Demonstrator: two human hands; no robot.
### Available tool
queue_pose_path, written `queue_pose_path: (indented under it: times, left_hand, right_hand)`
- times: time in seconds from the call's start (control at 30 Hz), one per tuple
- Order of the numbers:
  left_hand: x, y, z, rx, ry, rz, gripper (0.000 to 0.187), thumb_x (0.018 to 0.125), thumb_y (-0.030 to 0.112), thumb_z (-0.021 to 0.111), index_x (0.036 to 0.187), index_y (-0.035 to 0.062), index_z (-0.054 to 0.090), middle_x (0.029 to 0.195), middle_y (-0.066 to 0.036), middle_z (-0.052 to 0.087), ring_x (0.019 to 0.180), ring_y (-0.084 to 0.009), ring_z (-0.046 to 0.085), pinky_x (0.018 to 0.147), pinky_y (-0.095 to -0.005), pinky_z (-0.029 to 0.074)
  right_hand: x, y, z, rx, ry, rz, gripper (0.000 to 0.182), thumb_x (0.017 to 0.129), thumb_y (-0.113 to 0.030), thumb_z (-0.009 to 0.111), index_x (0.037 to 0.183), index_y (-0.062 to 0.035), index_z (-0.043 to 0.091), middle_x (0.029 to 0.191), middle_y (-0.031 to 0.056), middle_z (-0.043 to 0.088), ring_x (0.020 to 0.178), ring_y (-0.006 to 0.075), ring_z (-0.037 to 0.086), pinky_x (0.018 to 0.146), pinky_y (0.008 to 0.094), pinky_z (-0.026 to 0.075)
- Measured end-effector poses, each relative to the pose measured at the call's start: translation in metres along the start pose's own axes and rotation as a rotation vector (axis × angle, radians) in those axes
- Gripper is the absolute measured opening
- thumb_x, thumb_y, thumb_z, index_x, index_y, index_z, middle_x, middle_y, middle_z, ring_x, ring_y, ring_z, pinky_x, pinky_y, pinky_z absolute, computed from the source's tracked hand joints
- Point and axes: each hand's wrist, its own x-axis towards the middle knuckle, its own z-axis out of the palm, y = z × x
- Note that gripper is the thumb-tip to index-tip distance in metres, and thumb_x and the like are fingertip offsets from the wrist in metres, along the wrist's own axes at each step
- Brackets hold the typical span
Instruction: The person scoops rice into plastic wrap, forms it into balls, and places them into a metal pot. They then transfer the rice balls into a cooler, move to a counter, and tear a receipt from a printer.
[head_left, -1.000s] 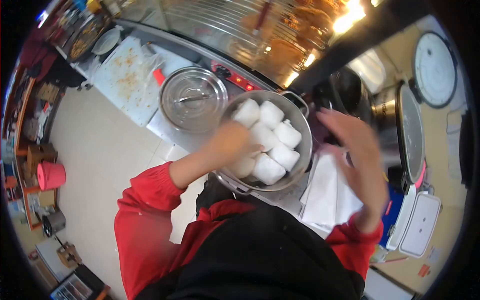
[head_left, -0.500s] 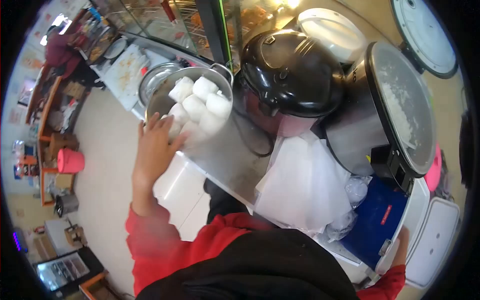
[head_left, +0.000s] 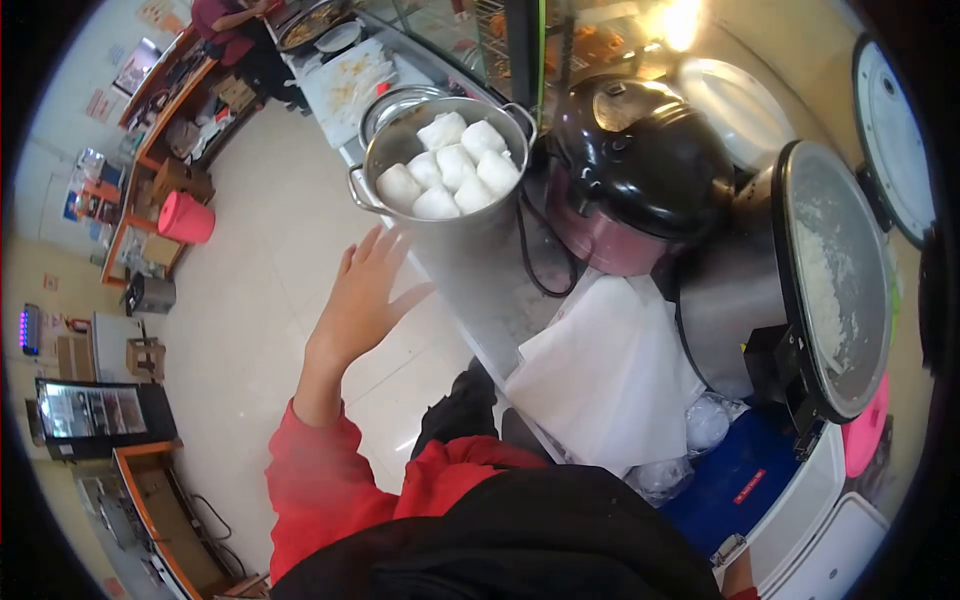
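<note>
My left hand (head_left: 365, 300) is open, its fingers spread and holding nothing. It hovers in front of a steel pot (head_left: 445, 222) and appears apart from it. Several rounded white bundles (head_left: 455, 168), seemingly wrapped, fill the top of the pot. At the lower right, only a sliver of my right hand (head_left: 738, 576) shows beside the edge of a blue and white cooler box (head_left: 722, 505); its fingers are hidden. White paper sheets (head_left: 600, 365) lie on the counter by the cooler, with clear plastic-wrapped items (head_left: 705, 425) next to them.
A black-lidded rice cooker (head_left: 650, 160) stands right of the pot. Beyond it is a large open cooker (head_left: 740, 290) with rice inside. A metal lid (head_left: 400, 105) and a white board (head_left: 350, 85) sit behind the pot. Another person (head_left: 235, 35) stands at the far left.
My left hand has drawn back from the pot's near rim toward me. The view has shifted, and less of my right hand shows. The bundles remain in the pot.
</note>
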Motion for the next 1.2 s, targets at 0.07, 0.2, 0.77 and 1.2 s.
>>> queue_pose_path:
  times: [0.07, 0.2, 0.77, 1.2]
  left_hand:
    - [0.0, -0.008, 0.005, -0.001, 0.004, 0.044, 0.06, 0.083, 0.039, 0.053, 0.128, 0.0023, 0.037, 0.132, -0.018, 0.035, 0.125, -0.0349, 0.026, 0.103, -0.043, 0.021]
    - [0.021, -0.029, -0.003, -0.011, 0.096, 0.1, 0.06, 0.082, 0.04, 0.053, 0.127, 0.0021, 0.037, 0.132, -0.019, 0.034, 0.125, -0.0343, 0.026, 0.102, -0.0416, 0.023]
    - [0.147, -0.115, 0.044, -0.113, -0.103, 0.407, 0.064, 0.081, 0.05, 0.046, 0.098, -0.0112, 0.052, 0.094, -0.023, 0.056, 0.084, -0.0321, 0.057, 0.069, -0.037, 0.046]
    - [0.134, -0.103, 0.029, -0.071, -0.177, 0.332, 0.07, 0.08, 0.05, 0.045, 0.106, -0.0155, 0.047, 0.089, -0.021, 0.058, 0.083, -0.0297, 0.055, 0.076, -0.0358, 0.041]
  right_hand:
    - [-0.012, 0.003, -0.003, -0.064, 0.064, -0.032, 0.065, 0.052, -0.02, 0.07, 0.11, 0.0007, 0.049, 0.09, 0.016, 0.055, 0.086, 0.0252, 0.053, 0.079, 0.0359, 0.04]
    - [-0.079, -0.015, -0.029, -0.294, 0.396, -0.183, 0.075, 0.047, -0.021, 0.075, 0.113, 0.0018, 0.047, 0.095, 0.0179, 0.055, 0.093, 0.0264, 0.053, 0.086, 0.0368, 0.039]
    - [-0.237, -0.719, 0.245, -0.119, -0.09, -1.663, 0.05, 0.056, -0.007, 0.069, 0.105, -0.0084, 0.054, 0.103, 0.0096, 0.056, 0.095, 0.0268, 0.054, 0.083, 0.0332, 0.042]
    - [-0.144, -0.79, 0.335, -0.801, -0.162, -1.785, 0.039, 0.057, 0.002, 0.059, 0.093, -0.0065, 0.048, 0.104, 0.0118, 0.049, 0.104, 0.0287, 0.046, 0.089, 0.0369, 0.038]
